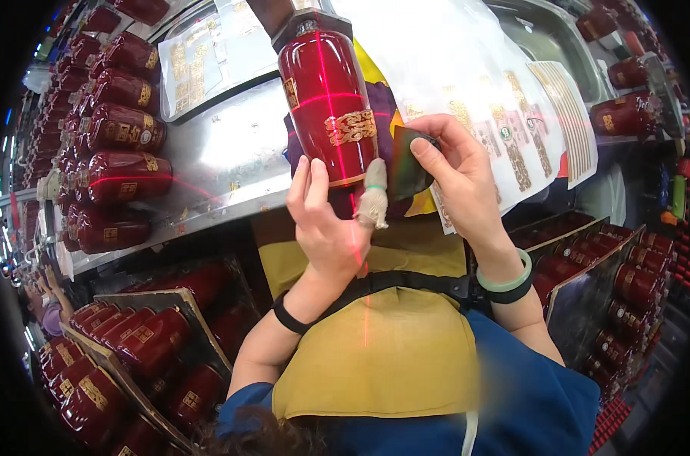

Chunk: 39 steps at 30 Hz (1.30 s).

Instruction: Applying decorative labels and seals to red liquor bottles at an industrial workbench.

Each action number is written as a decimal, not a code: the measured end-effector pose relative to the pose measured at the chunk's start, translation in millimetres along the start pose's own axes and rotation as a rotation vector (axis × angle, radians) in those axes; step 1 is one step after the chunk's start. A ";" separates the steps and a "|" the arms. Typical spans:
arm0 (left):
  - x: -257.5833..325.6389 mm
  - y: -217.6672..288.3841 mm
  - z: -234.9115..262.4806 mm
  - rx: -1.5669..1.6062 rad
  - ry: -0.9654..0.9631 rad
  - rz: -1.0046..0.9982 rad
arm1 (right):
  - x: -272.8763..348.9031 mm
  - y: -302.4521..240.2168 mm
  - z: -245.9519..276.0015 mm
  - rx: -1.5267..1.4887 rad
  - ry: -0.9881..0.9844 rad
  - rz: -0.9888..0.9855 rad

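Note:
A glossy dark-red bottle (326, 83) lies on its side before me on a dark purple cloth, its neck end against a dark angular holder (312, 24). A gold ornamental label (350, 127) sits on its lower right side, and red laser lines cross the glass. My left hand (331, 220) is closed about the base of the bottle. One of its fingers wears a pale cloth cover (373, 194) held by a green band. Beside the bottle, my right hand (460, 163) pinches a thin dark flat piece (407, 161) between thumb and fingers.
Several red bottles (125, 129) stand in rows at the left, with more in crates (185, 300) below on both sides. White sheets with gold stickers (512, 129) lie at the right, and another sticker sheet (197, 64) lies on the metal table (208, 152).

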<state>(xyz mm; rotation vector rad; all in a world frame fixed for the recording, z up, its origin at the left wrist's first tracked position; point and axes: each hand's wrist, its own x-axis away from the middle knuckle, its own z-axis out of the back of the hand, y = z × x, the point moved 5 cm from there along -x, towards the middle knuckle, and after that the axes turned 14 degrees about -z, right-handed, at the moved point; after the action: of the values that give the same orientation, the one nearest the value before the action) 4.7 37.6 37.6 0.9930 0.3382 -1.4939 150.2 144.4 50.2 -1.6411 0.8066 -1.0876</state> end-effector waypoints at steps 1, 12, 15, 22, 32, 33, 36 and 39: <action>-1.9 5.7 -4.3 -0.038 0.014 -0.012 | -0.5 2.0 0.3 0.000 0.001 0.008; -31.6 -17.7 8.6 -0.002 -0.146 -0.232 | 21.9 -14.0 -43.1 0.387 0.094 0.210; -24.6 -29.7 7.0 0.131 -0.079 -0.122 | 18.6 -7.3 -34.0 0.411 0.149 0.238; -26.7 -26.0 10.3 0.190 -0.056 0.017 | 17.8 1.4 -26.4 0.272 0.165 0.188; -22.7 -27.0 12.7 0.124 -0.084 -0.047 | 16.5 2.5 -25.7 0.280 0.179 0.170; -26.2 -18.1 13.5 0.115 -0.054 -0.126 | 17.2 0.7 -26.8 0.266 0.178 0.170; -40.7 -9.2 1.4 0.044 -0.227 -0.321 | 17.4 -0.4 -28.6 0.256 0.173 0.170; -24.7 -26.7 7.2 0.113 -0.067 -0.208 | 15.5 3.2 -26.3 0.248 0.180 0.161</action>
<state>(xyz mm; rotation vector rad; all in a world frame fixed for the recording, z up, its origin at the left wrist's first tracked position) -25.4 54.5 51.0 1.0183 0.3192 -1.7465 131.7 120.3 55.0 -1.2638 0.8670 -1.1804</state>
